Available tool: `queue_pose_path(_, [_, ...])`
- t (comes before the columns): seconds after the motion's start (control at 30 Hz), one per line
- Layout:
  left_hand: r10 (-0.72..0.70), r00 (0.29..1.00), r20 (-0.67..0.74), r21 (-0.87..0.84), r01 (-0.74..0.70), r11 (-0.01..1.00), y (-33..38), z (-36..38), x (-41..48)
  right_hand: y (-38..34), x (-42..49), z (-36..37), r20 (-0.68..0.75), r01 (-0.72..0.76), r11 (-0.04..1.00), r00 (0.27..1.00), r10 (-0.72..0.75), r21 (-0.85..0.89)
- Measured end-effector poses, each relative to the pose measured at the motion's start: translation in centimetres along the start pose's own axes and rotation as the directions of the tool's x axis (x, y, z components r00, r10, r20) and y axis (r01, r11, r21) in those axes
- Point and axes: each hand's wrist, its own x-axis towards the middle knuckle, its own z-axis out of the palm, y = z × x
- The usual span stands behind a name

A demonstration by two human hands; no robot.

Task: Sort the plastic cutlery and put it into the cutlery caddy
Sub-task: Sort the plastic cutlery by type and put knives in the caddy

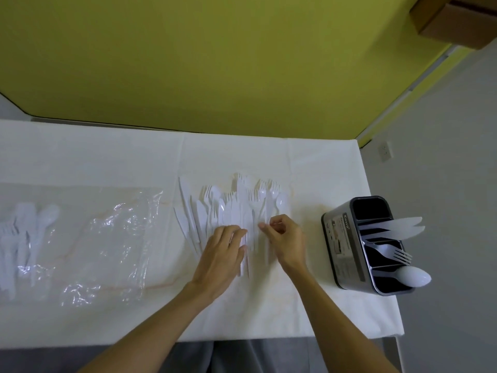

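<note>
Sorting through cutlery pile (236,208), fanned flat on table (80,157) left of caddy (338,246), likely so types show. Left hand (223,254) flat, fingers straight, steadying pile. Right hand (286,238) curled, thumb and forefinger pinching piece at pile side nearest caddy. Caddy slots kept separate by type: knives (398,227), forks (395,254), spoon (414,275), heads up; farthest slot shows nothing. Clear bag (113,238), more cutlery inside, well left of caddy.

Cutlery pile (236,211) mid-table, caddy (347,246) right, bag (107,238) left
</note>
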Motion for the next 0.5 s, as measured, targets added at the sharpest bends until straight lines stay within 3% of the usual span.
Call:
queue_pose_path(0.07, [-0.167,0.985,0.038,-0.26,0.171,0.95,1.1,-0.7,0.6,-0.2,-0.2,0.3,0.043,-0.004,0.994,0.999,-0.001,0.107])
queue_pose_path(0.13, [-0.333,0.93,0.156,-0.434,0.368,0.822,1.8,-0.7,1.3,-0.5,-0.3,0.3,0.057,-0.009,0.984,0.998,-0.001,0.178])
queue_pose_path(0.2, [-0.405,0.887,0.221,-0.483,0.461,0.745,2.2,-0.8,2.2,-0.9,-0.2,0.2,0.077,-0.028,0.976,0.997,0.011,0.218])
queue_pose_path(0.3, [-0.436,0.864,0.252,-0.492,0.503,0.711,2.4,-0.9,2.9,-1.3,0.1,0.1,0.118,-0.067,0.962,0.992,0.037,0.266])
queue_pose_path(0.37, [-0.472,0.847,0.247,-0.5,0.528,0.686,2.2,-0.8,2.9,-1.5,0.2,0.2,0.018,-0.05,0.983,0.999,0.048,0.177])
queue_pose_path(0.43, [-0.514,0.825,0.236,-0.534,0.552,0.641,1.8,-0.8,2.7,-1.2,0.5,0.2,-0.17,-0.017,1.0,0.985,0.013,-0.022])
queue_pose_path(0.5, [-0.531,0.819,0.22,-0.558,0.551,0.62,1.5,-1.0,2.5,-0.7,0.9,0.2,-0.202,-0.038,0.986,0.979,0.005,-0.162])
